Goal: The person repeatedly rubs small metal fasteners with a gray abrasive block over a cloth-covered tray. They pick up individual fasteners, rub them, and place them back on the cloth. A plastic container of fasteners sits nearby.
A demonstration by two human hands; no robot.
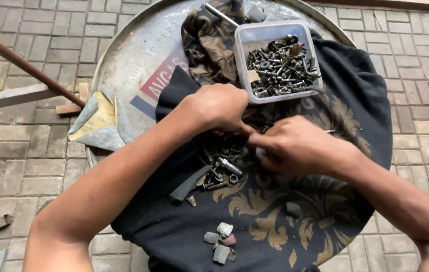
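On black cloth (189, 236), small dark bolts (222, 171), seemingly greasy

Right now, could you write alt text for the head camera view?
Two hands, left hand and right hand, meet over loose bolts on a black patterned cloth covering a round metal drum top; a clear tub of hardware sits beyond.

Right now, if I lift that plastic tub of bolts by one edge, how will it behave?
The tub is probably heavy for its size, since dark metal bolts fill much of it. Its thin, clear walls may flex if lifted by one edge. It sits on bunched cloth, so it could tilt and spill the loose pieces.
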